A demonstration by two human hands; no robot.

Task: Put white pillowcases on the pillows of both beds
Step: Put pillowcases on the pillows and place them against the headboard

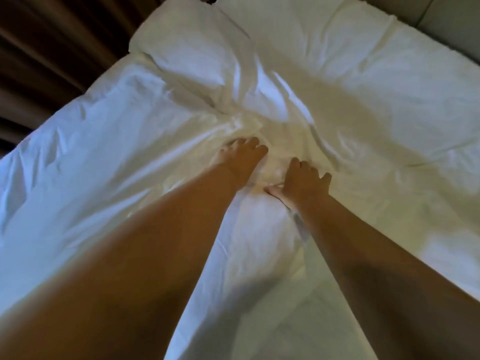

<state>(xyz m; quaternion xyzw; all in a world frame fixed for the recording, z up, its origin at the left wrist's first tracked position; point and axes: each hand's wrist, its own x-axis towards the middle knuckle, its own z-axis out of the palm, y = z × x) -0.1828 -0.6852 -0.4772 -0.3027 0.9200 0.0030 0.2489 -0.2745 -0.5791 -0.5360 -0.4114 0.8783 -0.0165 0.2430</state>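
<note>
Both my bare arms reach forward onto a white bed (78,152). My left hand (240,158) has its fingers curled into a bunched fold of white pillowcase cloth (249,123) at the middle of the bed. My right hand (302,181) is just beside it, knuckles up and thumb out to the left, gripping the same cloth. A white pillow (254,235) lies lengthwise between my forearms, its far end under my hands. Another white pillow (187,50) lies at the back left. A larger one (363,74) lies at the back right.
Brown curtains (52,48) hang along the left side of the bed. A pale headboard or wall panel (452,19) shows at the top right corner. The rumpled white bedding fills the rest of the view.
</note>
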